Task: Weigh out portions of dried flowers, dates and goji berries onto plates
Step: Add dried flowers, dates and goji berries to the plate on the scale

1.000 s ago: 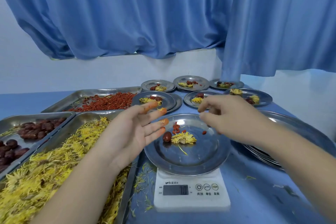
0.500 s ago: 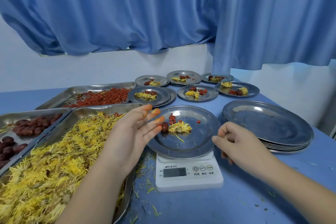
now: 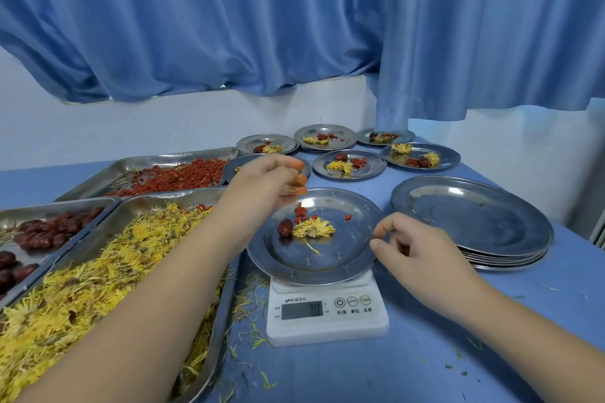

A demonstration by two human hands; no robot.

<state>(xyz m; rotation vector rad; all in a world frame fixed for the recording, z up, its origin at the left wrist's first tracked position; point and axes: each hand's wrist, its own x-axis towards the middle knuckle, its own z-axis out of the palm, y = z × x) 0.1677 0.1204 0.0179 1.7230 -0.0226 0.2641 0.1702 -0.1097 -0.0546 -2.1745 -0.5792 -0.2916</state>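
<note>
A steel plate sits on a white kitchen scale near the front middle of the blue worktop. On the plate's far left part lie one dark date, a yellow dried flower touching it, and a few red goji berries just beyond them, with one berry apart to the right. The left hand hovers over the plate's far rim, its orange-stained fingertips curled down and bunched just above the berries; whether they pinch anything cannot be told. The right hand rests at the plate's right rim, fingers loosely curled, thumb and forefinger slightly apart, holding nothing visible. Along the worktop's left edge stand trays of flowers, dates and berries. Filled plates line the far edge; a stack of plates stands by the right edge.
</note>
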